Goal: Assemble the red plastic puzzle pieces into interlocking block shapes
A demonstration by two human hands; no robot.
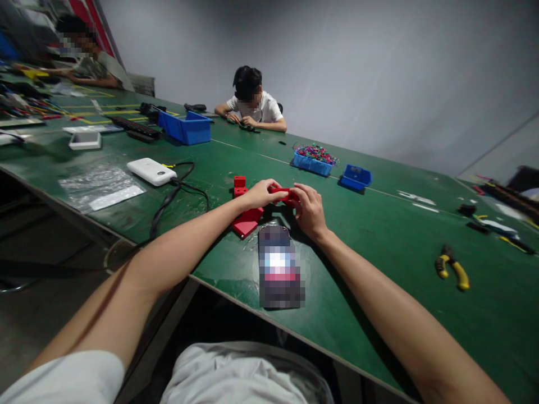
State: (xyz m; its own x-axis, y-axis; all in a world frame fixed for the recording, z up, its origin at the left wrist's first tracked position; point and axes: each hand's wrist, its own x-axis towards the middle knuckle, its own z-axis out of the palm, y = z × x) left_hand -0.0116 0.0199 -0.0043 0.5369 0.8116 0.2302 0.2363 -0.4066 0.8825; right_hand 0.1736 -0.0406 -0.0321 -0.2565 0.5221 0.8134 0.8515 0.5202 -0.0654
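Note:
Between my two hands is a small red part [286,195], held just above the green table. My left hand [261,194] pinches its left end, and my right hand [310,209] has its fingers closed round the right end. More red pieces [247,222] lie beside and partly behind my left hand and wrist, one of them a small upright-looking block [240,182]. A phone [279,266] with a lit, blurred-out screen lies on the table just below my hands. The fine shape of the held part is hidden by my fingers.
On the green table [396,247] are a white power bank [151,171] with black cables, a plastic bag [105,189], blue bins [356,177], one with coloured bits [312,160], and yellow-handled pliers [452,267]. Two people sit across and far left.

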